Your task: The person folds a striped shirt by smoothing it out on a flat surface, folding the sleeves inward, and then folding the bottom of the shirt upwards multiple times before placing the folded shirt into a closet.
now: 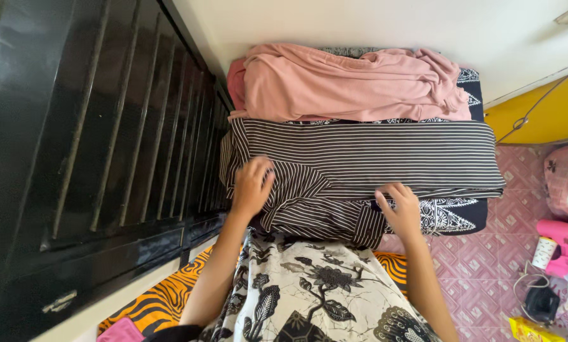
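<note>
A black wardrobe [87, 145] with vertical ribs is filling the whole left side of the view, running from near to far. Just right of it a patterned dark mattress [467, 212] is lying on the pink tiled floor [486, 266], its far end reaching toward the pale wall.

A striped garment [360, 158], black with thin white lines, is lying across the middle of the mattress, its far part spread flat and wide, its near part bunched into folds. Beyond it, at the far end, a pink garment [353, 82] is sitting in a loose heap, touching the striped one's far edge.

In the near middle a white cloth with black flowers [315, 291] is covering the person's lap, and an orange-and-black striped sheet [163, 301] is showing beneath it on the left.

The left hand [252, 187] is resting palm down on the left part of the striped garment, fingers spread and nearly flat, pressing on the fabric without gripping it. The right hand [401, 209] is lying on the near right folds of the same garment, fingers open and slightly curled, tips on the cloth; whether any fold is being pinched I cannot tell.

At the far right edge, small pink and yellow items [556, 244] are sitting on the floor, well apart from both hands.
</note>
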